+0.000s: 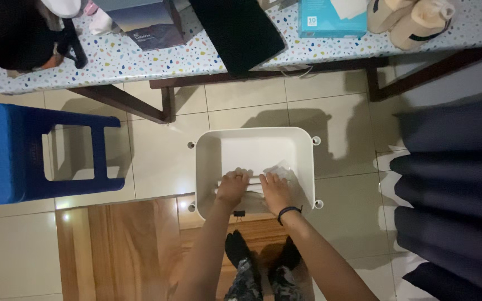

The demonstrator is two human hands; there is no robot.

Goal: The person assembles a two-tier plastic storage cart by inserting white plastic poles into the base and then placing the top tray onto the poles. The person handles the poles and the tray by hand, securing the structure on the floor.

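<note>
While both feet in dark socks [260, 256] stood at the bottom of the frame on a wooden board [118, 245], the arms reached up into a white tub [255, 146] on the tiled floor [163, 161] at centre. Inside it, near the lower wall, the left hand [233, 185] and right hand [275, 190] lay side by side, fingers curled down, gripping a white cloth [282, 169] that bunched toward the right. A dark band [288, 211] circled the right wrist. Left of the tub stood a blue stool [23, 153]; dark fabric [456, 189] hung at the right edge. Across the top ran a speckled tabletop [129, 58] carrying a black panel [238, 30], a teal box [330, 19] and beige rolls [411, 19].
</note>
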